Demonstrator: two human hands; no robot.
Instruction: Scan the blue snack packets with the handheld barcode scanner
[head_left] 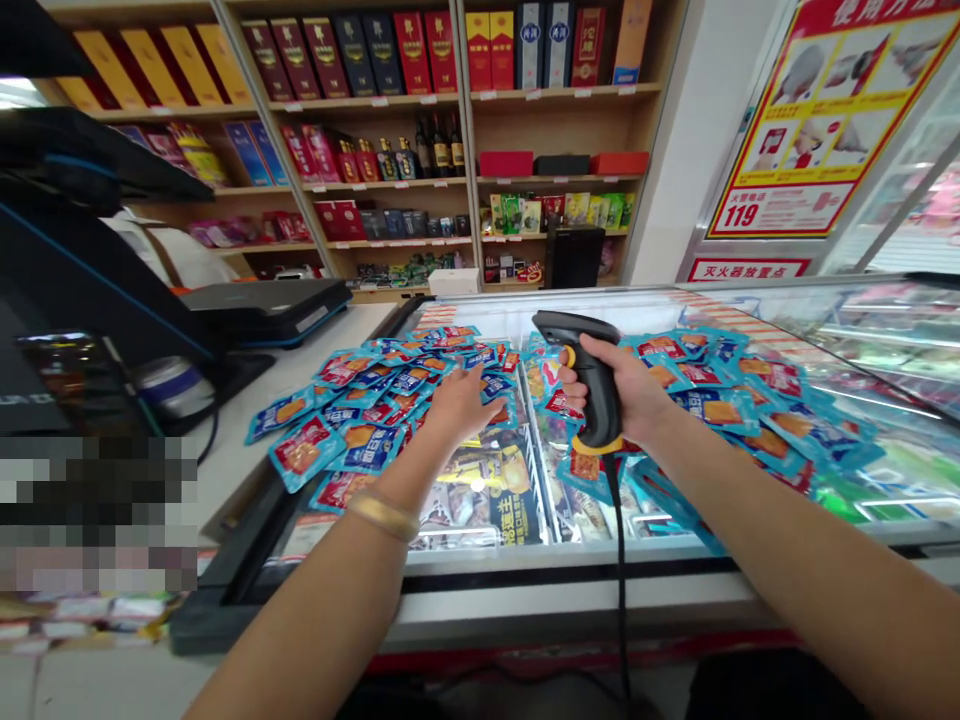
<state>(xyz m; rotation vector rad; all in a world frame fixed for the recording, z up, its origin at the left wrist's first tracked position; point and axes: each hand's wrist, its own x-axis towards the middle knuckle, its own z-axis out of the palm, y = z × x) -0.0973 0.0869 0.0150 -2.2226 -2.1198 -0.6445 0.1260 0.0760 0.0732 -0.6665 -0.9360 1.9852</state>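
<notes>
Forearms (787, 560) cross the freezer rim (570, 590); right hand (630, 390) grips a barcode scanner (596, 385), left hand (461, 410) open on snack packets (367, 448)

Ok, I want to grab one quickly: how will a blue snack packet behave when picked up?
Probably light and floppy: the blue snack packet lies slumped over its neighbours. Its glossy film looks slippery, so it may slide off the heap, especially on the glass freezer lid.

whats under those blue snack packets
The glass top of a display freezer, with a yellow-printed pack showing through it near the left hand; whatever lies directly beneath the snack packets is covered.
</notes>
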